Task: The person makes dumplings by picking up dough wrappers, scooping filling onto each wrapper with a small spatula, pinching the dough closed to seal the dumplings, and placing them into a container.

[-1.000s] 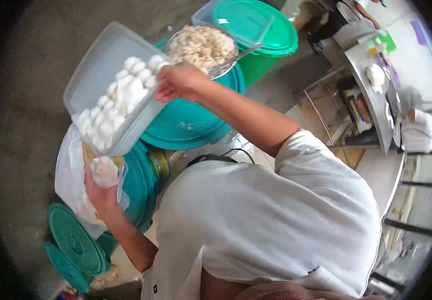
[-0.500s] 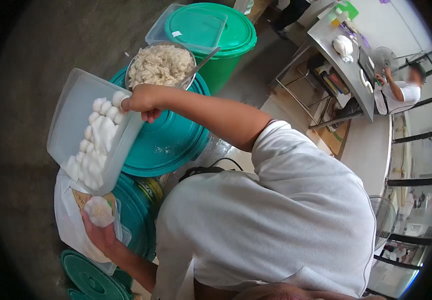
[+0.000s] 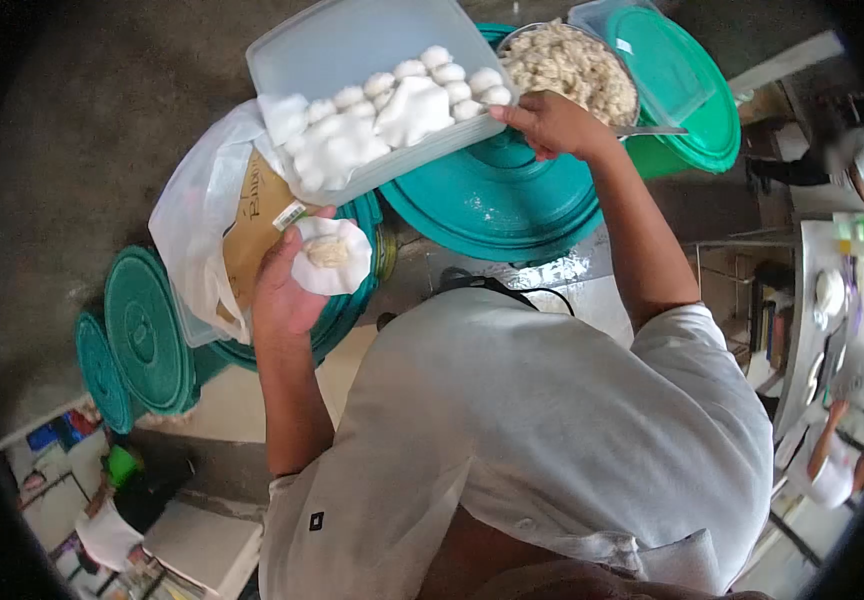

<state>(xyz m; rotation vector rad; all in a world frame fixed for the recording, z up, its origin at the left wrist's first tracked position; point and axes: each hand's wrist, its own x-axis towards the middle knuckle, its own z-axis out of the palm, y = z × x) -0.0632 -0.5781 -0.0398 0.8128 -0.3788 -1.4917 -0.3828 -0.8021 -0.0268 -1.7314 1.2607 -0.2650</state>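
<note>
My left hand point(image 3: 282, 290) holds a round white dough wrapper point(image 3: 354, 258) with a lump of pale filling point(image 3: 328, 252) on its middle. Above it lies a clear plastic container point(image 3: 332, 45) with several white dough balls point(image 3: 434, 57) in rows and soft white dough pieces point(image 3: 414, 112). At the container's right corner, my right hand point(image 3: 562, 125) pinches the rim, close to the last ball; its other fingers are curled under. Just beyond that hand stands a metal bowl of pale, chunky filling point(image 3: 572, 70) with a metal spoon handle point(image 3: 649, 131) sticking out.
Teal lidded tubs point(image 3: 497, 195) stand below the container and bowl. A green lidded bucket point(image 3: 697, 90) is to the right. A white plastic bag point(image 3: 202, 210) with a cardboard box point(image 3: 252, 215) lies at left, near upright teal lids point(image 3: 152, 330). Other people work around a table point(image 3: 802, 330).
My right hand has brought a white ball down to the end of the row and released it. The view has turned, and the left-hand wrapper now shows its filling more plainly.
</note>
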